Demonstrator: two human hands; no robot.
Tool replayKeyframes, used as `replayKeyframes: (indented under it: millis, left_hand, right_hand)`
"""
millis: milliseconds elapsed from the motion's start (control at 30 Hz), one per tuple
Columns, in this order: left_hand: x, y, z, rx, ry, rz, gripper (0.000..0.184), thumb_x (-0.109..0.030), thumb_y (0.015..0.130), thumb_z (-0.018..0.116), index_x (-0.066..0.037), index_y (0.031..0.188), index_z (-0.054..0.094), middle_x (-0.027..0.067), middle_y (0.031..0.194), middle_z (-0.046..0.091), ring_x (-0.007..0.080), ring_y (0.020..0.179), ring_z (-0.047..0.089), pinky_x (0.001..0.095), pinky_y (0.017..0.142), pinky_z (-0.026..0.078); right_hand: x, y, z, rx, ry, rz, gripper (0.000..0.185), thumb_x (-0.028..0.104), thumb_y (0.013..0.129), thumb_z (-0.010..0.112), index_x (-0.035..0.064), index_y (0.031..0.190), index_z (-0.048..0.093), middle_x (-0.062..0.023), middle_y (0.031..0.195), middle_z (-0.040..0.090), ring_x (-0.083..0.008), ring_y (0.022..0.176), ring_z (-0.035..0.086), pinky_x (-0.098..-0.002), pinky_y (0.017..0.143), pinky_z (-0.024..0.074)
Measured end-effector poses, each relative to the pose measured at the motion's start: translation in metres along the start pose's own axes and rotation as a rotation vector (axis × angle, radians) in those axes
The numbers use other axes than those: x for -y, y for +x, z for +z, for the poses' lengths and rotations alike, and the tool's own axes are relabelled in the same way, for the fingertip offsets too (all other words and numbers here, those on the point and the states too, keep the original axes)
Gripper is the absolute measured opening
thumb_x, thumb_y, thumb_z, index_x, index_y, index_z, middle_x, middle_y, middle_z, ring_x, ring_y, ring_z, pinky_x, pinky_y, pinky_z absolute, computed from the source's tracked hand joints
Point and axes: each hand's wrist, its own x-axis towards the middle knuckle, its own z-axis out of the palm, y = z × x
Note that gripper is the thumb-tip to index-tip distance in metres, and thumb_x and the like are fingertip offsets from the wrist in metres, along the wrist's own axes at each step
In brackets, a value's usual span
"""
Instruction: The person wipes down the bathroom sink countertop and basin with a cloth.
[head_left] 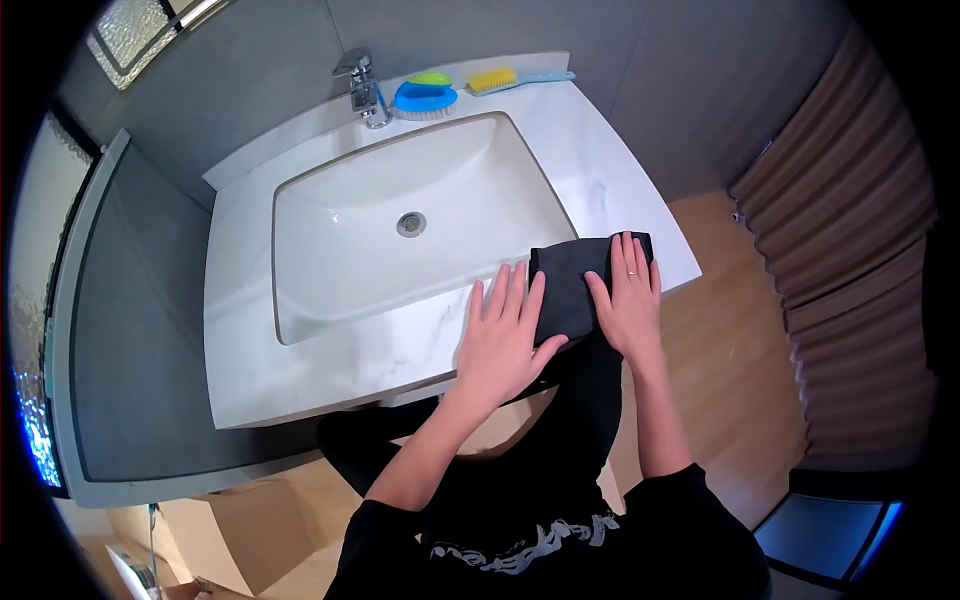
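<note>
A dark grey folded cloth [568, 290] with black edging lies on the counter's front edge, right of the basin. My right hand [630, 300] rests flat on the cloth's right part, fingers stretched toward the back; a ring is on one finger. Beside the cloth's left edge, my left hand [503, 335] lies on the white counter with its fingers spread. Its thumb reaches the cloth's lower left corner. The surface beneath the right palm is hidden.
A white basin [340, 270] with a drain [411, 224] is set into the marbled counter [240, 370]. Behind it stand a chrome faucet [367, 90], a blue and green scrub brush [425, 97] and a yellow-headed brush [495, 82]. A brown curtain [840, 250] hangs at right; a cardboard box [235, 535] sits lower left.
</note>
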Motion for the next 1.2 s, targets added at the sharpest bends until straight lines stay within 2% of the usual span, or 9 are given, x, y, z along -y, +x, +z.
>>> replayKeyframes:
  millis: [133,200,300,400,467,533,633,767,1200]
  left_hand:
    - [-0.003,0.001,0.001,0.030,0.038,-0.004,0.079,-0.050,0.087,0.061,0.000,0.143,0.036,0.0203,0.150,0.033,0.0355,0.140,0.029,0.0533,0.112,0.023]
    - [0.002,0.003,-0.003,0.075,0.026,0.001,0.078,-0.050,0.088,0.059,0.000,0.143,0.036,0.0199,0.150,0.033,0.0346,0.140,0.029,0.0519,0.113,0.023]
    - [0.017,0.000,-0.004,0.095,-0.019,0.036,0.076,-0.051,0.090,0.056,0.000,0.142,0.037,0.0188,0.151,0.033,0.0325,0.141,0.028,0.0494,0.114,0.022]
    - [0.019,-0.004,-0.007,0.089,-0.020,0.074,0.072,-0.050,0.092,0.052,0.000,0.142,0.038,0.0166,0.152,0.033,0.0294,0.142,0.028,0.0470,0.116,0.020]
    - [0.014,-0.003,-0.005,0.049,-0.031,0.051,0.071,-0.049,0.093,0.052,0.001,0.141,0.039,0.0196,0.150,0.033,0.0318,0.142,0.028,0.0494,0.115,0.019]
    - [0.009,-0.003,-0.006,0.012,-0.004,-0.028,0.071,-0.049,0.093,0.051,0.002,0.140,0.039,0.0215,0.149,0.034,0.0332,0.141,0.028,0.0511,0.115,0.019]
    - [0.010,-0.003,-0.003,-0.027,0.024,-0.121,0.070,-0.047,0.094,0.052,0.005,0.139,0.040,0.0245,0.146,0.036,0.0357,0.140,0.030,0.0541,0.114,0.020]
    - [0.011,0.000,0.002,-0.050,0.070,-0.099,0.068,-0.045,0.092,0.055,0.006,0.136,0.044,0.0234,0.141,0.042,0.0354,0.135,0.036,0.0554,0.112,0.023]
    - [0.012,-0.001,0.000,-0.072,0.074,-0.076,0.068,-0.047,0.090,0.056,0.006,0.132,0.047,0.0228,0.131,0.049,0.0353,0.127,0.042,0.0567,0.108,0.028]
  right_hand:
    - [-0.015,0.023,0.005,0.033,-0.063,0.000,0.071,0.047,0.095,0.049,0.0007,0.146,0.033,-0.0164,0.152,0.033,-0.0292,0.143,0.027,-0.0482,0.116,0.0170]
    - [-0.028,0.045,0.008,0.056,-0.081,0.056,0.067,0.042,0.096,0.046,0.0015,0.147,0.031,-0.0152,0.154,0.031,-0.0287,0.144,0.026,-0.0481,0.117,0.0159]
    - [-0.058,0.089,0.009,0.186,-0.082,0.088,0.061,0.026,0.091,0.042,0.0003,0.145,0.032,-0.0155,0.154,0.029,-0.0285,0.144,0.024,-0.0563,0.115,0.0170]
    - [-0.055,0.123,-0.003,0.348,-0.120,0.209,0.064,0.032,0.093,0.041,-0.0018,0.145,0.030,-0.0180,0.152,0.031,-0.0317,0.143,0.026,-0.0575,0.114,0.0182]
    - [-0.035,0.099,0.027,0.036,-0.175,0.209,0.066,0.037,0.094,0.042,-0.0048,0.144,0.030,-0.0222,0.152,0.030,-0.0344,0.142,0.026,-0.0564,0.114,0.0187]
    - [-0.024,0.074,0.028,0.020,-0.195,0.106,0.073,0.046,0.096,0.041,-0.0064,0.145,0.028,-0.0242,0.151,0.030,-0.0357,0.142,0.025,-0.0550,0.114,0.0190]
    - [-0.005,0.025,0.013,0.036,-0.127,-0.060,0.071,0.041,0.095,0.048,-0.0066,0.144,0.030,-0.0235,0.152,0.027,-0.0351,0.143,0.025,-0.0534,0.114,0.0194]
    - [0.004,-0.008,-0.013,0.142,-0.049,-0.081,0.073,0.041,0.095,0.049,-0.0055,0.146,0.027,-0.0227,0.154,0.025,-0.0348,0.144,0.021,-0.0518,0.115,0.0167]
    - [-0.011,0.164,0.056,0.122,-0.105,-0.101,0.082,0.060,0.093,0.040,-0.0013,0.147,0.028,-0.0199,0.154,0.028,-0.0315,0.144,0.023,-0.0494,0.116,0.0173]
